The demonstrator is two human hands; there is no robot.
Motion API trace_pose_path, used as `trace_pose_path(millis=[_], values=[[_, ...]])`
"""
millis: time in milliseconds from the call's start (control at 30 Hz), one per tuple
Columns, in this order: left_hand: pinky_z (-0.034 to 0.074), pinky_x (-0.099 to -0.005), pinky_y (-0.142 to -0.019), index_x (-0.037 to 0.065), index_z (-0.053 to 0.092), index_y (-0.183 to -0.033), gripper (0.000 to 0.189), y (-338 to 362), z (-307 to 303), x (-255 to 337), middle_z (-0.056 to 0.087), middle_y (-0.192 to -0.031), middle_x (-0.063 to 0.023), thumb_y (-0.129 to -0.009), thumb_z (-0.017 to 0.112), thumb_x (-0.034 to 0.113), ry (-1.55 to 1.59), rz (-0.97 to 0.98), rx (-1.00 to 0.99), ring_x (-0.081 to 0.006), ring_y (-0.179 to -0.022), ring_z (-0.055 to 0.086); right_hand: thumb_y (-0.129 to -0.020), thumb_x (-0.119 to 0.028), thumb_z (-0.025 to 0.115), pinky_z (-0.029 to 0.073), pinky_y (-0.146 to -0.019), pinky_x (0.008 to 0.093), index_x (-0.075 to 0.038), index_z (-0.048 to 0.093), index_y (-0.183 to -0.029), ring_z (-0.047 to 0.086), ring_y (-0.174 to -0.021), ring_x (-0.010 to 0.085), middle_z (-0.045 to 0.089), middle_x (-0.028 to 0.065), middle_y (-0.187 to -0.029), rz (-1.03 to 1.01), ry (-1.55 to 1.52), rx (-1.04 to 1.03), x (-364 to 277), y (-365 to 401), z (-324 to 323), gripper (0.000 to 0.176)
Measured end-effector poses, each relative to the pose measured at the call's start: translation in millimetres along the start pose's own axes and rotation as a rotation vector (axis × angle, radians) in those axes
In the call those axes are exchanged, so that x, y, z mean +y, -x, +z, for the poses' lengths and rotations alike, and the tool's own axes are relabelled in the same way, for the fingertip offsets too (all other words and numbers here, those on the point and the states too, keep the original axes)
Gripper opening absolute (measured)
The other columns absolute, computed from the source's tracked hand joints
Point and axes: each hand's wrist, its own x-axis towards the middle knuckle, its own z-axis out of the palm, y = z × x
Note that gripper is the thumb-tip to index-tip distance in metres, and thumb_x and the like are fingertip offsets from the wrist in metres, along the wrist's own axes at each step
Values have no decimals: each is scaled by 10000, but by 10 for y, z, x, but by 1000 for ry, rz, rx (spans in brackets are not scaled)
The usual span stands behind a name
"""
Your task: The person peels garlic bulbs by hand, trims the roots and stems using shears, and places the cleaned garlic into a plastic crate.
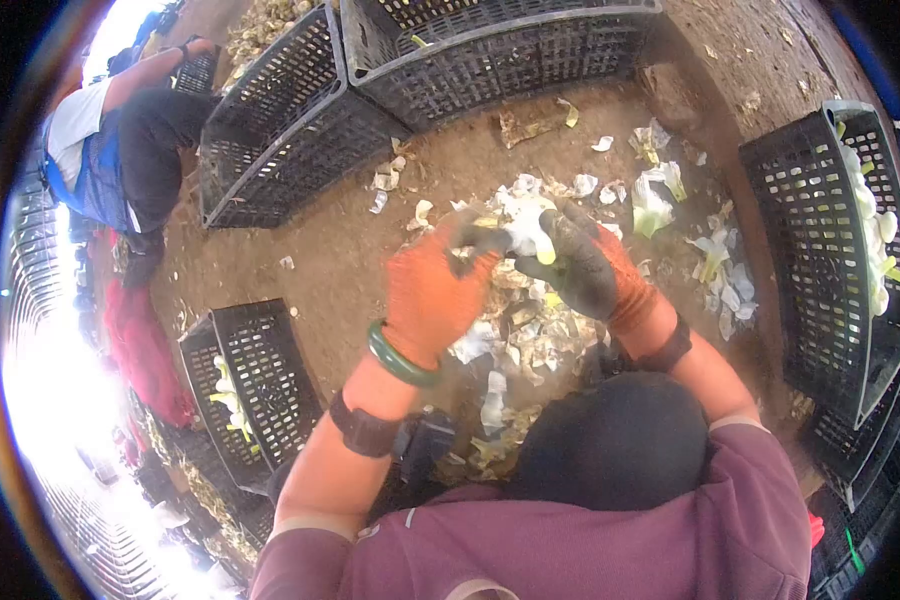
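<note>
Both of my hands wear orange gloves with dark fingers and meet over a heap of peelings (545, 335) on the ground. A white bulb with a pale green stem end (532, 232) lies between them. My right hand (595, 262) has its fingers wrapped round the bulb's right side. At its left side, my left hand (450, 275) is closed, its fingertips bent in near the bulb; whether they grip the bulb or a strip of its skin is too small to tell. A green bangle (402, 357) circles my left wrist.
Black crates stand at the top (500, 75), upper left (270, 140), lower left (270, 375) and right (795, 230); the lower left and right ones hold white and green bulbs. Loose white leaves (653, 205) lie on the soil. Another person (155, 150) sits at the upper left.
</note>
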Motion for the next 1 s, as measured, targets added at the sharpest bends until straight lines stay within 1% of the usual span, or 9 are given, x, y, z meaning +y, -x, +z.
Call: trace_pose_path(millis=[100,167,267,367,467,567,667,767,1000], values=[[491,-345,-674,77,621,-1019,284,54,53,-1,648,-885,-145,-744,626,146,-143,14,26,-296,-749,636,-886,-292,541,472,-742,259,-44,477,-1138,553,-861,106,569,35,-1003,-73,136,48,33,-2,6,359],[490,-339,-663,87,624,-1027,292,42,106,-26,647,-892,-143,-740,626,140,-278,64,92,-302,-743,633,-890,-286,536,476,-729,260,-42,481,-1124,550,-858,97,567,32,-1001,89,-190,114,28,-36,57,342],[490,-349,-654,89,626,-1022,292,17,44,-75,645,-888,-139,-734,634,135,-300,226,138,-315,-734,626,-894,-307,526,480,-708,255,-35,486,-1121,546,-841,87,566,27,-982,144,-179,-48,-11,-11,-3,357],[495,-355,-672,89,620,-1046,313,-43,-89,-65,651,-881,-133,-738,647,145,-169,46,14,-318,-758,632,-897,-325,516,484,-699,253,-27,489,-1122,547,-833,89,567,30,-961,290,-313,-71,-29,13,-14,374],[483,-359,-628,73,601,-1037,311,22,-138,79,637,-839,-143,-748,631,183,51,-165,2,-312,-739,616,-900,-328,512,488,-713,258,-23,488,-1127,552,-845,99,567,43,-971,90,-85,21,-7,-14,-4,381],[480,-366,-625,72,604,-1040,310,70,-6,47,642,-796,-146,-755,629,193,-111,26,51,-302,-715,620,-873,-283,580,499,-735,262,-18,493,-1103,567,-871,116,568,63,-986,121,-173,61,-80,-34,98,361],[476,-388,-618,75,590,-1021,309,69,17,-28,625,-835,-129,-742,632,202,-226,53,23,-300,-732,613,-829,-237,655,509,-713,257,-10,500,-1069,577,-860,127,567,71,-987,31,-106,110,-42,-6,114,366],[481,-391,-626,75,593,-974,256,56,-64,31,618,-848,-116,-735,625,164,-292,150,-6,-326,-732,605,-838,-279,640,507,-672,252,-16,502,-1068,589,-782,124,579,58,-944,122,-109,72,-80,23,71,376],[462,-386,-579,78,556,-950,254,-71,-153,-81,560,-788,-119,-725,626,174,-395,379,-32,-307,-689,588,-875,-349,553,461,-597,222,-9,554,-1069,550,-624,80,606,23,-823,350,-62,-252,-286,59,0,392]])
